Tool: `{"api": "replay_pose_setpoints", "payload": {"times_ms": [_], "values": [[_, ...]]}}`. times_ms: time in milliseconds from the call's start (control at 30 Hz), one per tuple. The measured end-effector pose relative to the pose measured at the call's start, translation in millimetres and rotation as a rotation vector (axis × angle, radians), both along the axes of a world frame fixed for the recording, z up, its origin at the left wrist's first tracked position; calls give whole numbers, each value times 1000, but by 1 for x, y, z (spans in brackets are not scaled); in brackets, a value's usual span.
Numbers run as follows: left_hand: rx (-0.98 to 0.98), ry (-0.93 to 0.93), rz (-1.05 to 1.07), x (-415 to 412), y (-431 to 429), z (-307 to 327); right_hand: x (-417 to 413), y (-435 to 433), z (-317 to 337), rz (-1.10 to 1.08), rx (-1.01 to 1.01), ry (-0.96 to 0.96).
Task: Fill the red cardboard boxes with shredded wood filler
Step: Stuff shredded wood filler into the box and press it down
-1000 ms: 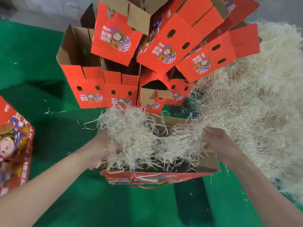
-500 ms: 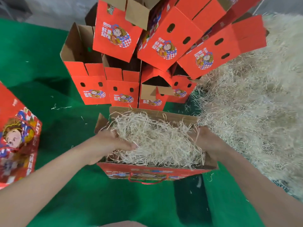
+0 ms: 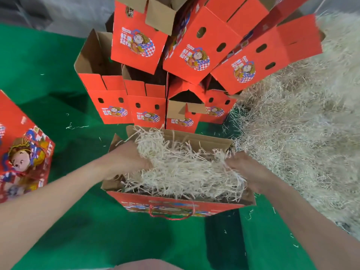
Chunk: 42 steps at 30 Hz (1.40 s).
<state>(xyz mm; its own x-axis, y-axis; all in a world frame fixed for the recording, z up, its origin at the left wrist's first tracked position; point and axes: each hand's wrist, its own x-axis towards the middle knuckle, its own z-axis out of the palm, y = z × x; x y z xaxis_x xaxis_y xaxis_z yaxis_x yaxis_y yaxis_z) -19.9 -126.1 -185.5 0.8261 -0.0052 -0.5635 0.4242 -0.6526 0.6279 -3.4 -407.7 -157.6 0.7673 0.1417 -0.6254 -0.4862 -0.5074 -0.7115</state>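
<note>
An open red cardboard box (image 3: pixel 175 203) with a red cord handle stands on the green mat right in front of me. Pale shredded wood filler (image 3: pixel 185 168) fills it and rises above the rim at the back left. My left hand (image 3: pixel 128 158) is inside the box's left end, fingers curled down into the filler. My right hand (image 3: pixel 247 170) is at the right end, its fingertips buried in the same wad. The fingertips of both hands are hidden by the strands.
A big heap of loose filler (image 3: pixel 303 121) lies to the right. Behind the box stands a stack of open red boxes (image 3: pixel 148 102), with more tilted on top (image 3: pixel 196 47). Another red box (image 3: pixel 23 152) sits at the left on the green mat (image 3: pixel 58 94).
The wad of filler came down from above the rim into the box. My hands followed it in and now dig into its two ends; the left back corner is fluffed up.
</note>
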Motion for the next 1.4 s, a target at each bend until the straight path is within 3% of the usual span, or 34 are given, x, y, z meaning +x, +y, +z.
{"api": "replay_pose_setpoints", "payload": {"times_ms": [133,333,500,633,733,800,933,967,1033,1100,1200,1333,1400], "values": [[146,35,-60,-1,-3,3,9,-2,-2,-109,70,62],[259,-6,-224,-3,-9,12,14,-10,9,-104,53,-85],[-108,-1,-259,-3,-51,11,-2,37,1,236,146,118],[-427,309,-78,-1,-24,16,0,30,-15,208,47,4],[-423,255,36,-6,4,14,4,12,-14,51,-10,-55],[-489,256,113,-10,9,10,-1,2,-17,81,-21,-92],[-984,362,224,-3,-5,10,-2,18,-18,72,338,43],[-999,363,258,-1,-12,8,1,26,-21,84,347,82],[-798,351,247,1,-28,-2,2,37,-26,150,251,139],[-447,228,84,0,-37,-10,2,40,-31,237,107,124],[47,43,-135,3,-19,0,6,19,-30,146,-64,76],[289,-29,-252,8,6,9,12,-1,-26,36,-163,112],[335,-52,-288,11,7,11,12,-2,-23,17,-117,110]]}}
